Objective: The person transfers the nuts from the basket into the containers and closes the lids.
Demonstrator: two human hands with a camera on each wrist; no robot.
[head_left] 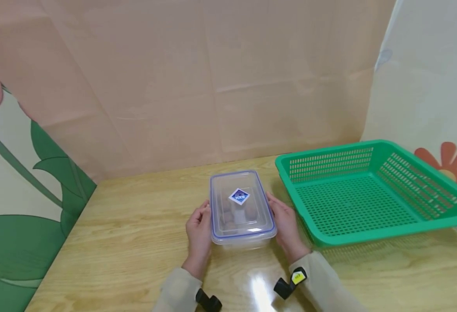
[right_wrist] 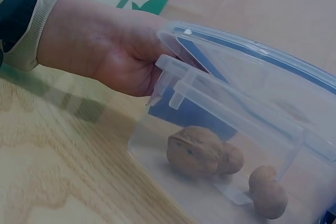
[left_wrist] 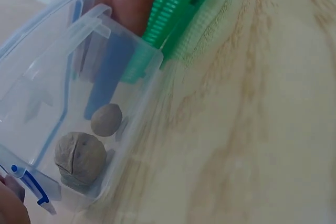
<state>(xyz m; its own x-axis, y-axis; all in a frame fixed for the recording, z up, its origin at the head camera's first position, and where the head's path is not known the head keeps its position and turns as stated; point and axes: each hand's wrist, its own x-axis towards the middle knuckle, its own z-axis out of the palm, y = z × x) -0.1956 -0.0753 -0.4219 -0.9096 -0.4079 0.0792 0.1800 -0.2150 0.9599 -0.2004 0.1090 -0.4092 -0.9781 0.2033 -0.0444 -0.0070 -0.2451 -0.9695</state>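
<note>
A clear plastic food container (right_wrist: 152,145) stands on the table, with walnuts (right_wrist: 194,150) and smaller round brown nuts (right_wrist: 269,199) inside. Its clear lid (head_left: 238,214) has a blue seal and a blue diamond label (head_left: 239,196). In the wrist views, a gap shows between the lid's edge and the box rim. My left hand (head_left: 199,232) holds the lid's left side with bent fingers. Opposite it, my right hand (head_left: 287,225) grips the right side, its fingertips partly hidden. A side clip (left_wrist: 32,184) sticks outward near the left fingers.
A green perforated plastic basket (head_left: 355,206) stands at the right, close beside my right hand. The wooden table (head_left: 127,234) meets a pinkish cloth backdrop (head_left: 154,86) at its far edge. Flower-printed panels (head_left: 427,78) rise at both sides.
</note>
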